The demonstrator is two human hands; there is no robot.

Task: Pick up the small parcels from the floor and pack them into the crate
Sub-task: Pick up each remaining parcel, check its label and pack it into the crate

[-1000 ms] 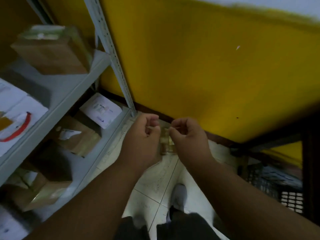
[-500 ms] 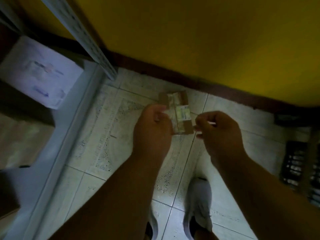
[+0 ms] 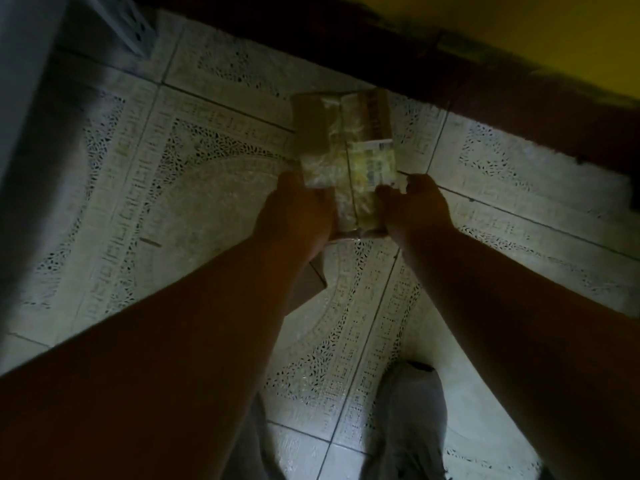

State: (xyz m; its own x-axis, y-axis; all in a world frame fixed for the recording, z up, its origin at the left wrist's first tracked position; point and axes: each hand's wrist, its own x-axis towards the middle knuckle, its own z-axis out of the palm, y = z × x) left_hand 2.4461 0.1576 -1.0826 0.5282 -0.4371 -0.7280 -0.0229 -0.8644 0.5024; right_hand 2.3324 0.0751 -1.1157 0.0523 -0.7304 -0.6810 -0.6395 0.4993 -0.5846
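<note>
Gripping parcel (image 3: 346, 161), both hands (image 3: 294, 216), tiled floor (image 3: 173, 174)

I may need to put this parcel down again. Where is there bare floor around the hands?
Bare tile lies left of the left hand, up to the shelf frame, and right of the right hand, below the dark skirting. It is crowded near the shoe and around the parcel.

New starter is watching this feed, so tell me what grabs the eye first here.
First, the small parcel wrapped in shiny plastic, at centre, held above the patterned tile floor by the left hand and right hand at its near end. Next, the yellow wall at top right and a pale shoe below.
</note>
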